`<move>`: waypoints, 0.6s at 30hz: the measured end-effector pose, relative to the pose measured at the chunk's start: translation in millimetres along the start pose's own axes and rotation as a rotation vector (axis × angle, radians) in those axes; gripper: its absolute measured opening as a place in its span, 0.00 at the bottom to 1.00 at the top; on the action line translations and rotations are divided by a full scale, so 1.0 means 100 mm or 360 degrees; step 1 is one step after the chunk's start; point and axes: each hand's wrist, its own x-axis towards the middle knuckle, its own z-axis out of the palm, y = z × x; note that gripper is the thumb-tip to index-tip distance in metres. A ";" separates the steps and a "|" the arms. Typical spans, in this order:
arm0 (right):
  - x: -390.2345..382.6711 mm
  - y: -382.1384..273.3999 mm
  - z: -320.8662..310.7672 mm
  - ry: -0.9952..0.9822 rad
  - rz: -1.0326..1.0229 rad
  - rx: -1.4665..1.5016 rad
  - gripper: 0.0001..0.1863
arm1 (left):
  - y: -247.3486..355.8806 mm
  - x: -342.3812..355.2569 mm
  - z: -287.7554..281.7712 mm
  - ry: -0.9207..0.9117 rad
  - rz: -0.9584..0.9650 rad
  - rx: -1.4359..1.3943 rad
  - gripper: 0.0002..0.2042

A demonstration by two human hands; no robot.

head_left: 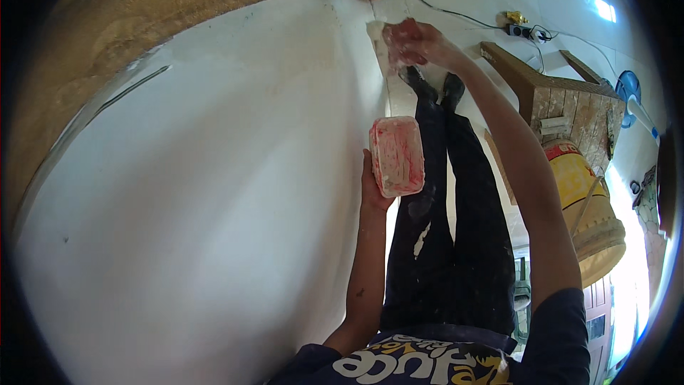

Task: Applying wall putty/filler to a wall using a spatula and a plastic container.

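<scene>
My left hand (373, 189) is closed around the side of a shallow rectangular plastic tub (397, 157). The tub is red under smears of white plaster, and its hollow side faces me. Farther out, my right hand (417, 43) is up at the edge of the white wall (214, 171), its fingers closed and coated with pale paste. A flat pale piece (375, 31) shows just beyond those fingers, against the wall's edge; its kind is hard to make out. Both hands are apart, with the tub above my dark trousers.
On the right stands a plaster-stained wooden bench (570, 110) with a yellow and white bucket (588, 221) on it. Behind are a power strip (519, 30) with cables and a blue fan (628, 93). Brown sheeting (192, 3) runs along the wall's far left edge.
</scene>
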 end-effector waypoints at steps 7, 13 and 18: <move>0.81 0.40 0.48 0.0344 0.0082 -0.0002 0.14 | -0.07 -0.01 -0.23 -0.0174 -0.0133 -0.0287 0.31; 0.91 0.21 0.94 0.0616 0.0015 -0.0368 0.19 | -0.16 0.04 -0.22 0.0062 -0.0069 -0.0177 0.32; 0.58 -0.26 1.25 0.0795 -0.0183 -0.0736 0.17 | -0.30 0.07 -0.15 0.0174 -0.0129 -0.0195 0.32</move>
